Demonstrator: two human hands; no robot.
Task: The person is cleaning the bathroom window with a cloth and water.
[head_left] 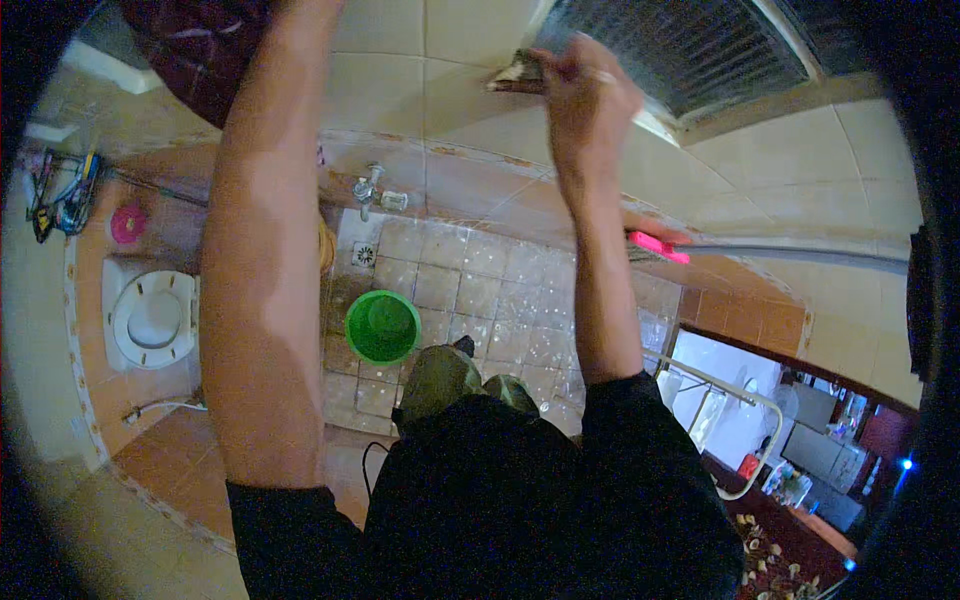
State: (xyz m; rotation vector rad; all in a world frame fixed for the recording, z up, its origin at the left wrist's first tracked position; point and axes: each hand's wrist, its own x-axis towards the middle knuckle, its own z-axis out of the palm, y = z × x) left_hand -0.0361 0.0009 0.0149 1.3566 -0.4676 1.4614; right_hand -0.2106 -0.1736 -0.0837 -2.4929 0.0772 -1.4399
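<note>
My right hand (590, 95) is raised against the cream wall tiles (455, 100), beside the lower corner of a ribbed glass window (680, 60). Its fingers are closed on a small dark-and-pale object (520, 75), blurred, whose kind I cannot make out. The object is at the tiles, just left of the window frame. My left forearm (265, 260) stretches up past the top edge, so the left hand is out of sight. A dark maroon thing (185, 50) with pale lines shows beside that forearm.
A green bucket (383, 328) stands on the wet tiled floor (490, 270) near my legs. To the left is a toilet (152, 318). A tap (366, 190) juts from the wall. A pink-headed brush (660, 247) with a long grey handle leans at right, above a white metal rack (765, 400).
</note>
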